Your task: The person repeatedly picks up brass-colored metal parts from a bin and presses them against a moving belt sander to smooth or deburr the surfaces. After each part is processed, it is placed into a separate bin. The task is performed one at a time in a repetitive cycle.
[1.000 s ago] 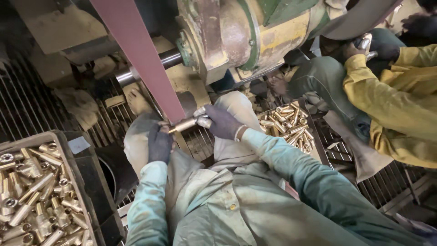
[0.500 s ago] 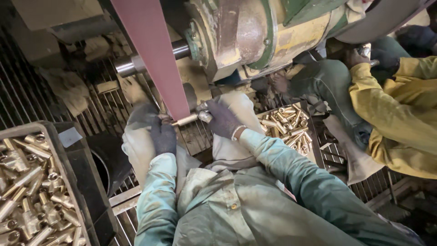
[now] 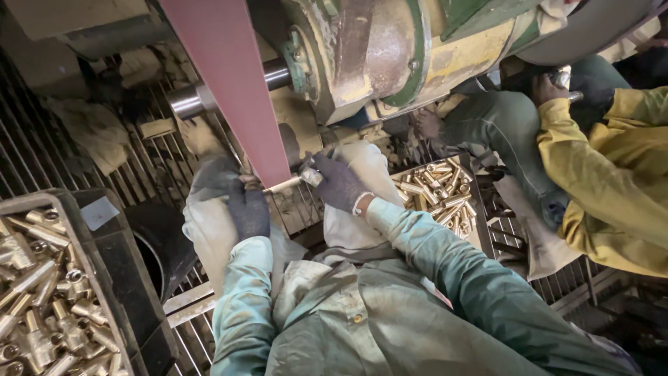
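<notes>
Both my hands wear dark gloves and hold one brass fitting against the underside of a reddish sanding belt. My left hand grips the fitting's left end, just under the belt's lower edge. My right hand pinches its right end. The belt runs up and away to the left of a worn yellow-green machine housing. My knees are covered with pale cloth, and my sleeves are green.
A dark crate of brass fittings stands at the lower left. A second tray of brass parts lies right of my knee. A co-worker in a yellow sleeve sits at the right. A metal grate floor lies beneath.
The view has shifted slightly and closed in. Both hands stay on the fitting against the belt, with my left hand slid a little lower.
</notes>
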